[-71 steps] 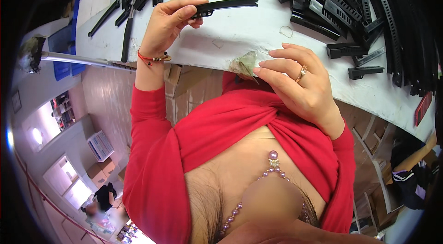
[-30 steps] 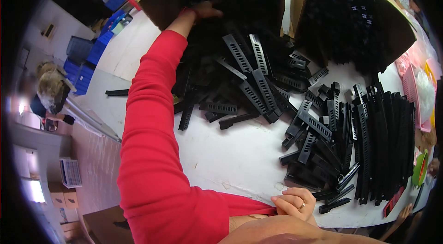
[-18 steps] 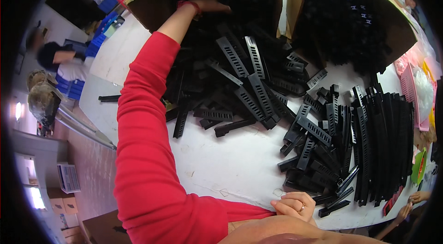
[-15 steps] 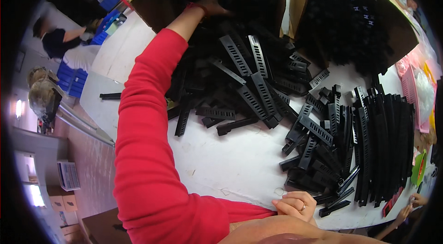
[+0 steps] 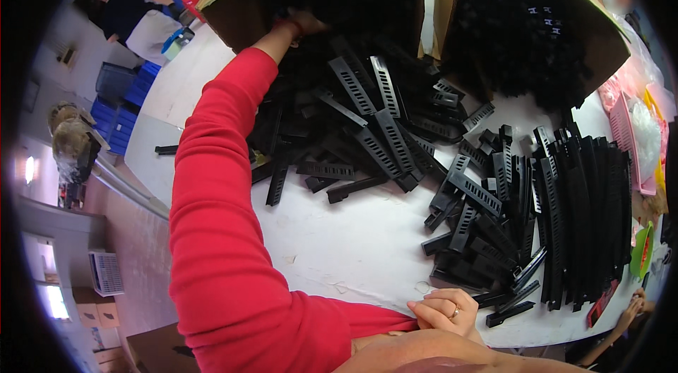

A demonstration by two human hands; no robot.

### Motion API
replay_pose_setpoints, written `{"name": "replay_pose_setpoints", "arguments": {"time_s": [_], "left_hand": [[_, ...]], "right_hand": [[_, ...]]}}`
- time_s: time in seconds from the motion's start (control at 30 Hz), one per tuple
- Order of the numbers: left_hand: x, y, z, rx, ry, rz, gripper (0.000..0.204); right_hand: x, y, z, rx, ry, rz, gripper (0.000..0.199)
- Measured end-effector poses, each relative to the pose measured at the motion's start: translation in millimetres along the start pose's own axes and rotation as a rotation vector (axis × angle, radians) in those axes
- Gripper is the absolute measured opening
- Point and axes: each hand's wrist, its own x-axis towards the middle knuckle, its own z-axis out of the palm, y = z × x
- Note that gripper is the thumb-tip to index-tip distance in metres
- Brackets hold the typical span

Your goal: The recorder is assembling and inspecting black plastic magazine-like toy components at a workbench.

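My left arm, in a red sleeve, stretches up into the open cardboard box (image 5: 215, 16) at the top. Inside its dark mouth is my left hand (image 5: 306, 21); its fingers fade into shadow among black parts, so any hold is hidden. From the box spills a heap of black slotted plastic strips (image 5: 394, 140). At the table's near edge rests my right hand (image 5: 446, 312), fingers curled closed, with a ring on one. Red cloth (image 5: 378, 318) reaches up to its fingertips; whether they grip it cannot be made out. Loose black strips (image 5: 487, 246) lie just beyond that hand.
A second box (image 5: 443, 9) stands at the upper right, full of black pieces. Long black strips (image 5: 586, 218) lie side by side at the right, near a pink basket (image 5: 623, 134) and a green tray (image 5: 641, 251). A person (image 5: 138, 16) bends at the far left. Another person's hands (image 5: 635, 306) show lower right.
My left hand has gone slightly farther left and deeper into the box. My right hand stays curled at the edge. The person at the far left has moved toward the table and leans over.
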Motion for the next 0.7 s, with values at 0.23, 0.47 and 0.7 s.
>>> {"name": "replay_pose_setpoints", "arguments": {"time_s": [0.23, 0.47, 0.7], "left_hand": [[-39, 36, -9, -0.174, 0.049, 0.535, 0.085], [-40, 53, -7, -0.118, 0.101, 0.333, 0.078], [-76, 47, -66, -0.528, -0.413, 0.221, 0.103]], "right_hand": [[1, 5, 0, -0.058, -0.012, 0.053, 0.032], [8, 2, 1, -0.053, -0.033, 0.046, 0.034], [1, 6, 3, -0.087, -0.022, 0.056, 0.034]]}}
